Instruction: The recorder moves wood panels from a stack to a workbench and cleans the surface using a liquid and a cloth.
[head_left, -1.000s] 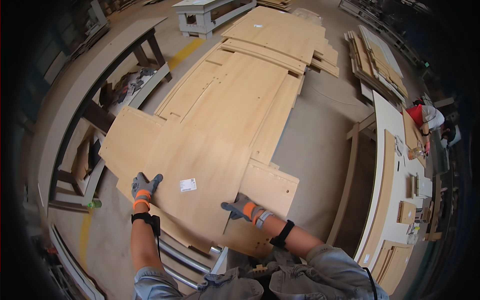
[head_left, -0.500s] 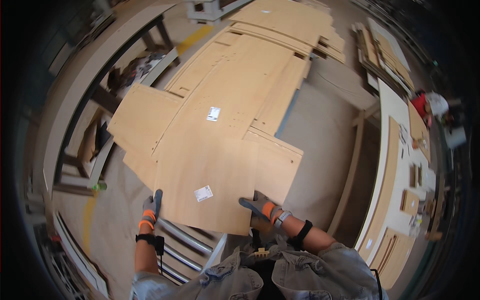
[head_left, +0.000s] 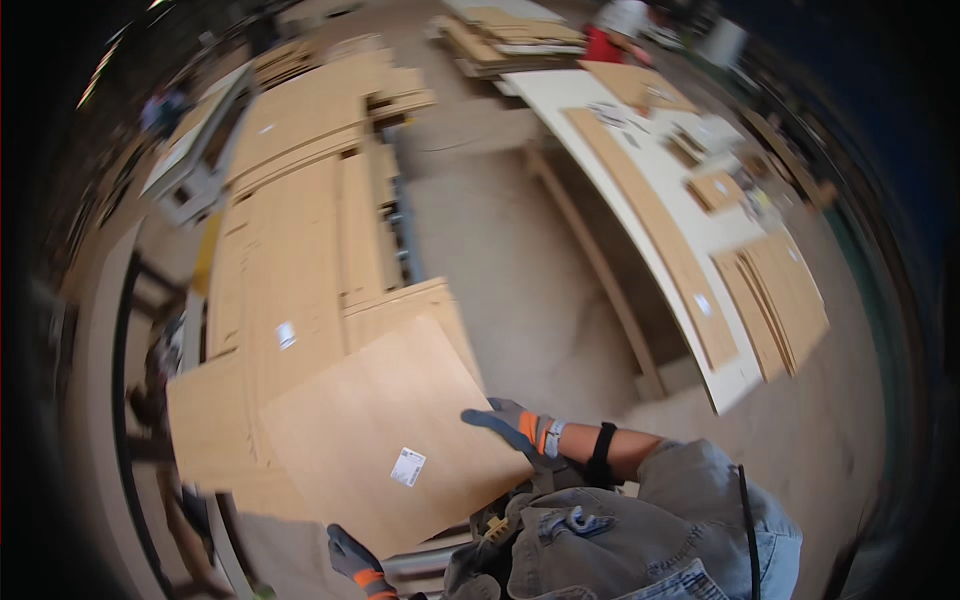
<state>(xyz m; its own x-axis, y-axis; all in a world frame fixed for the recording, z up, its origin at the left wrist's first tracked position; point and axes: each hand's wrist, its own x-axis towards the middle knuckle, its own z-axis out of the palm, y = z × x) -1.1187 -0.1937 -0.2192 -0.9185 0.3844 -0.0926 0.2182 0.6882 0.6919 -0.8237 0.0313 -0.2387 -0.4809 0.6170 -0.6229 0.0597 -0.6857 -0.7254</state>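
A flat light-wood panel (head_left: pixel 370 405) with a white label (head_left: pixel 407 467) is held in front of my body, turned askew over the stack. My right hand (head_left: pixel 503 424), in a grey glove with an orange cuff, grips its right edge with the thumb on top. At the lower left corner, my left hand (head_left: pixel 352 554) holds the near edge in a matching glove. The fingers of both hands are hidden beneath the panel. Beyond it, wood panels (head_left: pixel 285 265) lie in a long stack, and one of them bears another white label (head_left: pixel 286 334).
To the right stands a white-topped table (head_left: pixel 630 185) carrying wood strips and small boards (head_left: pixel 765 300). A dark-framed bench (head_left: pixel 125 400) runs along the left. Another person (head_left: pixel 615 35) is at the far end of the white table. Metal rollers (head_left: pixel 425 562) show below the held panel.
The held panel has turned askew and come off alignment with the stack, both hands on it. My view has swung right, bringing the white table nearer the middle.
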